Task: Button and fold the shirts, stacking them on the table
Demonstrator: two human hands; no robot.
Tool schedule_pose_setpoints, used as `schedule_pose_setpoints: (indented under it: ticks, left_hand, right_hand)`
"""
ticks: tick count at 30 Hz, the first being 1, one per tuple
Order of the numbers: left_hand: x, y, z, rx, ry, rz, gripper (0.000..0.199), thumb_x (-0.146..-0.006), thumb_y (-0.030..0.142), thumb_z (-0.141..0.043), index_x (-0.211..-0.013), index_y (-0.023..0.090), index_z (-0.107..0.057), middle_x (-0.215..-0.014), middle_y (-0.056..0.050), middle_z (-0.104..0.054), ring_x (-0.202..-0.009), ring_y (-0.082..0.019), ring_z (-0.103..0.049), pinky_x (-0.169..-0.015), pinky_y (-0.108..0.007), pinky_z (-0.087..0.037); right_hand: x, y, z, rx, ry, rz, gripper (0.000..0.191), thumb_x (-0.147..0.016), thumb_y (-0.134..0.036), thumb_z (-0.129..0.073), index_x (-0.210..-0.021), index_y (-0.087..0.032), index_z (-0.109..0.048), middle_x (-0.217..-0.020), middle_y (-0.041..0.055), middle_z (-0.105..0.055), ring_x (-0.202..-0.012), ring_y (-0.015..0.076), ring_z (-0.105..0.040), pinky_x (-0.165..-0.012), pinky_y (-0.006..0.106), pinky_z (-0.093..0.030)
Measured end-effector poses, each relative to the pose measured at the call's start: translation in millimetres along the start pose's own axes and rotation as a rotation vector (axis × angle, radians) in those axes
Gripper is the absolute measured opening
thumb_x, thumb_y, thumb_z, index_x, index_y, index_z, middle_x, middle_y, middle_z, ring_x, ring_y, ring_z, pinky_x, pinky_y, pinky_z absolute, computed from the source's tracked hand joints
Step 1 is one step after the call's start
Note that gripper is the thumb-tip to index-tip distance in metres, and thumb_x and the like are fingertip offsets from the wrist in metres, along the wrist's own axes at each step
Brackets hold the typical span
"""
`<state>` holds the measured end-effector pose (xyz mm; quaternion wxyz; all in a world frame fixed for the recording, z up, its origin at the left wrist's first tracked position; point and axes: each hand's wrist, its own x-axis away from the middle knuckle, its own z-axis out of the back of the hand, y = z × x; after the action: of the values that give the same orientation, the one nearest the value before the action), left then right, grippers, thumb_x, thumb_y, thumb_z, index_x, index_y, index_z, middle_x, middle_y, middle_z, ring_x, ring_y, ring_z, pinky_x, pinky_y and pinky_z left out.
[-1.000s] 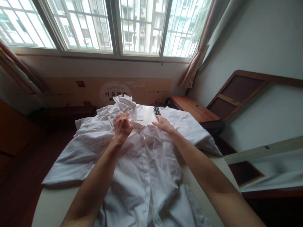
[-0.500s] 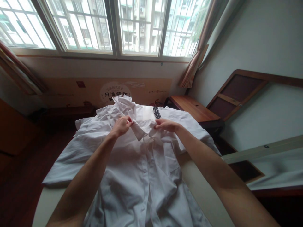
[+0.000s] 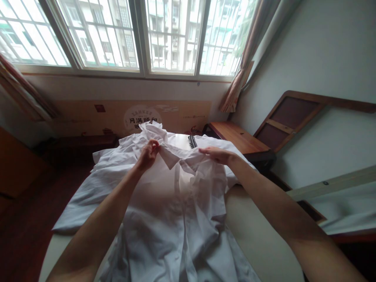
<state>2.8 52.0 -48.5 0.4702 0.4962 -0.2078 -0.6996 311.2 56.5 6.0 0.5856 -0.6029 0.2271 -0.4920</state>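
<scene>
A white button-up shirt (image 3: 158, 211) lies front up across the pale table (image 3: 249, 227), its hem toward me and its collar (image 3: 170, 156) at the far end. My left hand (image 3: 149, 154) pinches the shirt at the left side of the collar. On the other side, my right hand (image 3: 216, 154) grips the shirt by the right side of the collar, thumb and fingers closed on the cloth. The collar is spread between both hands, and the button placket runs down the middle.
More white garments (image 3: 108, 172) are heaped on the left and far part of the table. A black-and-white striped piece (image 3: 192, 141) lies beyond the collar. Behind stands a wooden bench (image 3: 237, 137) under the barred window (image 3: 173, 35); a brown-framed panel (image 3: 288, 117) leans at the right wall.
My hands have moved apart, the right one farther to the right. The collar and shirt front are stretched wider and the placket has shifted slightly left.
</scene>
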Motion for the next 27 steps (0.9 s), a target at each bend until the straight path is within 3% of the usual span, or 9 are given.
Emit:
schedule_pose_setpoints:
  ticks: [4, 8, 11, 13, 17, 20, 22, 24, 27]
  left_hand:
    - [-0.7, 5.0, 7.1, 0.014, -0.153, -0.019, 0.040, -0.076, 0.042, -0.061, -0.108, 0.020, -0.054, -0.085, -0.002, -0.061, -0.071, -0.014, -0.055, -0.064, -0.024, -0.042]
    - [-12.4, 7.6, 13.1, 0.029, -0.221, 0.055, 0.031, -0.070, 0.044, -0.064, -0.084, 0.016, -0.058, -0.077, 0.000, -0.060, -0.070, -0.015, -0.055, -0.064, -0.024, -0.042]
    - [-27.5, 9.2, 12.0, -0.028, -0.287, 0.115, 0.023, -0.078, 0.039, -0.055, -0.081, 0.016, -0.056, -0.077, -0.001, -0.061, -0.072, -0.016, -0.057, -0.065, -0.025, -0.044]
    - [-35.6, 11.6, 5.3, -0.242, -0.301, 0.130, 0.018, -0.078, 0.032, -0.054, -0.085, 0.016, -0.058, -0.084, -0.004, -0.063, -0.077, -0.019, -0.059, -0.069, -0.028, -0.045]
    - [-35.2, 21.6, -23.4, -0.835, -0.101, 0.091, 0.025, -0.083, 0.023, -0.049, -0.104, 0.015, -0.060, -0.107, -0.015, -0.061, -0.100, -0.031, -0.056, -0.084, -0.044, -0.041]
    - [-19.7, 28.8, -45.1, -1.017, -0.070, -0.077, 0.040, -0.088, 0.011, -0.036, -0.124, 0.016, -0.053, -0.129, -0.019, -0.050, -0.119, -0.035, -0.045, -0.094, -0.052, -0.034]
    - [-4.6, 29.1, -53.6, -0.995, -0.226, -0.261, 0.042, -0.089, 0.009, -0.034, -0.125, 0.016, -0.054, -0.135, -0.016, -0.047, -0.124, -0.031, -0.042, -0.101, -0.049, -0.030]
    - [12.0, 23.8, -57.3, -0.889, -0.458, -0.422, 0.038, -0.091, 0.012, -0.034, -0.122, 0.017, -0.056, -0.133, -0.012, -0.051, -0.124, -0.025, -0.044, -0.104, -0.041, -0.029]
    - [33.6, 8.7, -58.5, -0.739, -0.691, -0.467, 0.039, -0.095, 0.028, -0.035, -0.130, 0.019, -0.051, -0.136, -0.008, -0.050, -0.126, -0.020, -0.043, -0.107, -0.033, -0.028]
  right_hand:
    - [-7.1, -1.7, -1.3, -0.060, -0.062, 0.209, 0.039, -0.066, -0.044, -0.076, -0.089, -0.014, -0.066, -0.085, 0.0053, -0.069, -0.072, 0.0146, -0.063, -0.067, 0.023, -0.051]
    - [-21.1, -5.3, -3.4, 0.080, 0.195, 0.439, 0.042, -0.073, -0.050, -0.067, -0.097, -0.016, -0.060, -0.083, 0.0035, -0.067, -0.073, 0.0165, -0.062, -0.068, 0.028, -0.048]
    - [-36.6, -9.4, -10.1, 0.460, 0.573, 0.330, 0.033, -0.084, -0.048, -0.054, -0.096, -0.017, -0.057, -0.081, 0.0062, -0.066, -0.075, 0.0213, -0.062, -0.067, 0.031, -0.046]
    - [-48.4, -10.3, -19.1, 0.750, 0.801, 0.242, 0.032, -0.089, -0.045, -0.047, -0.097, -0.016, -0.057, -0.086, 0.0118, -0.066, -0.085, 0.0266, -0.063, -0.073, 0.035, -0.045]
    - [-74.0, -1.9, -39.5, 1.037, 0.971, 0.146, 0.037, -0.095, -0.041, -0.036, -0.114, -0.013, -0.051, -0.098, 0.0183, -0.065, -0.095, 0.0306, -0.060, -0.080, 0.040, -0.042]
    - [-83.9, 9.9, -46.9, 1.109, 0.931, 0.173, 0.034, -0.093, -0.037, -0.041, -0.117, -0.014, -0.051, -0.111, 0.0194, -0.060, -0.103, 0.0309, -0.055, -0.081, 0.040, -0.042]
    - [-77.0, 18.2, -48.9, 1.166, 0.839, 0.290, 0.027, -0.090, -0.028, -0.045, -0.112, -0.014, -0.054, -0.111, 0.0183, -0.059, -0.104, 0.0299, -0.053, -0.083, 0.040, -0.040]
    - [-55.7, 27.0, -52.4, 1.241, 0.622, 0.501, 0.021, -0.086, -0.016, -0.046, -0.103, -0.014, -0.059, -0.104, 0.0157, -0.061, -0.099, 0.0268, -0.052, -0.085, 0.039, -0.039]
    - [-3.7, 42.6, -65.9, 1.276, 0.100, 0.838, 0.020, -0.076, -0.008, -0.049, -0.090, -0.016, -0.061, -0.095, 0.0104, -0.062, -0.094, 0.0227, -0.051, -0.086, 0.036, -0.037]
